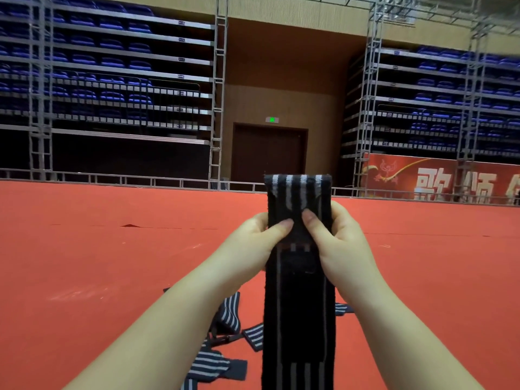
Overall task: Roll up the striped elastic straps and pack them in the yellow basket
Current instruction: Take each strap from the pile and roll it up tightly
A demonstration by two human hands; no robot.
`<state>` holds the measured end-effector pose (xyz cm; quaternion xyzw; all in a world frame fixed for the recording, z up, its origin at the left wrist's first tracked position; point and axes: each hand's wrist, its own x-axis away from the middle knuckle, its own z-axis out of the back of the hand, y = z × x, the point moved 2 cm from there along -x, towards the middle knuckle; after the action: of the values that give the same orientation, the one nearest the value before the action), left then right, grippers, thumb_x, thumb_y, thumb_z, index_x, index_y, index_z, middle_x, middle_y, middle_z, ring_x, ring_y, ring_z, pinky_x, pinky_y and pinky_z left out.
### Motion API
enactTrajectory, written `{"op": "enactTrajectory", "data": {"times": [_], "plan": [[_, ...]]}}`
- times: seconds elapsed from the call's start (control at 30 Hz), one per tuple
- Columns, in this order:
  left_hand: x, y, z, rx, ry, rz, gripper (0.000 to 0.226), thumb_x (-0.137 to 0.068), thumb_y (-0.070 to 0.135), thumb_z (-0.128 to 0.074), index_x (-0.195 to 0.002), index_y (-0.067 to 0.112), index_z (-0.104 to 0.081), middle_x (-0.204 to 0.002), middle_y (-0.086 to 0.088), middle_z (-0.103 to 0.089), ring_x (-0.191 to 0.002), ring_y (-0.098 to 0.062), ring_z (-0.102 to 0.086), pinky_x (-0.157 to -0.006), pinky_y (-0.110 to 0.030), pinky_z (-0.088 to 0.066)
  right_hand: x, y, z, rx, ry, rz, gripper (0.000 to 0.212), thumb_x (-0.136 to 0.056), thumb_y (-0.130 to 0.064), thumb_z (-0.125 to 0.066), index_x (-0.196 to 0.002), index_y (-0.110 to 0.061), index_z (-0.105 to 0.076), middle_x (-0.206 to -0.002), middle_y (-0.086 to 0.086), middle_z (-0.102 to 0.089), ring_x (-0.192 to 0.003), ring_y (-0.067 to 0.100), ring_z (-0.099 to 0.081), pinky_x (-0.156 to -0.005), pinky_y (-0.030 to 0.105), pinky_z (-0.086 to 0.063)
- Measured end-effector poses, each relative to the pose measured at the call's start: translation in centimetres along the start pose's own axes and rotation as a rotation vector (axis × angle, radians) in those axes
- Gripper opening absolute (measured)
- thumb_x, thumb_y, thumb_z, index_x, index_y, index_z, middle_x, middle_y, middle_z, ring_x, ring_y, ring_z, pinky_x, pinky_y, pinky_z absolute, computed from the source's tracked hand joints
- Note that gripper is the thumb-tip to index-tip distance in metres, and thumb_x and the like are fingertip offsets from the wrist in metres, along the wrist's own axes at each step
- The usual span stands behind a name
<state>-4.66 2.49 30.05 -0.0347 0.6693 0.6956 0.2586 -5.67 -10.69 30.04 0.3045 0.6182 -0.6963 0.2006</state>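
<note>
An indoor sports arena, probably set up for an event; tiers of folded blue seats (112,60); red floor carpet (112,249); metal truss towers (218,94); red banner (439,178).

Black, white-striped strap (298,291) held upright, top folded over — other straps (225,330) loose on the floor.

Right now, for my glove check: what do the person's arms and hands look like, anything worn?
Both hands, left and right, are bare: no gloves, rings or watch visible. Both forearms are bare down to the frame's bottom edge, with no sleeves or markings in view.
</note>
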Motion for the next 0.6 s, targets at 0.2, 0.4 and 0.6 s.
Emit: {"op": "enactTrajectory", "data": {"times": [0.2,0.4,0.6], "plan": [[0.4,-0.7,-0.3,-0.052,0.125,-0.076,0.014,-0.097,0.025,-0.049,-0.107,0.026,-0.057,-0.103,0.002,-0.070,-0.096,-0.012,-0.067,-0.091,-0.040,-0.052,0.1,0.8,-0.1,-0.044,-0.033,-0.086,0.009,-0.092,-0.024,-0.058,-0.098,-0.024,-0.064,-0.095,-0.003,-0.073,-0.090,0.014,-0.069,-0.083,0.038,-0.055],[0.5,-0.7,0.7,0.043,0.249,-0.168,0.010,-0.095,0.018,-0.052,-0.101,0.023,-0.059,-0.096,0.000,-0.072,-0.090,-0.015,-0.069,-0.081,-0.034,-0.055,0.6,1.1,-0.8,-0.089,-0.152,-0.192,0.011,-0.094,-0.016,-0.056,-0.098,-0.017,-0.066,-0.092,0.001,-0.074,-0.086,0.014,-0.071,-0.076,0.027,-0.056],[0.7,-1.8,1.1,0.142,0.162,-0.217,0.018,-0.089,0.008,-0.058,-0.106,0.014,-0.062,-0.102,-0.007,-0.071,-0.097,-0.022,-0.068,-0.082,-0.031,-0.054,0.7,1.3,-0.8,-0.155,-0.129,-0.335,0.020,-0.091,-0.027,-0.059,-0.096,-0.011,-0.070,-0.091,0.010,-0.074,-0.087,0.025,-0.071,-0.086,0.044,-0.055]]}}
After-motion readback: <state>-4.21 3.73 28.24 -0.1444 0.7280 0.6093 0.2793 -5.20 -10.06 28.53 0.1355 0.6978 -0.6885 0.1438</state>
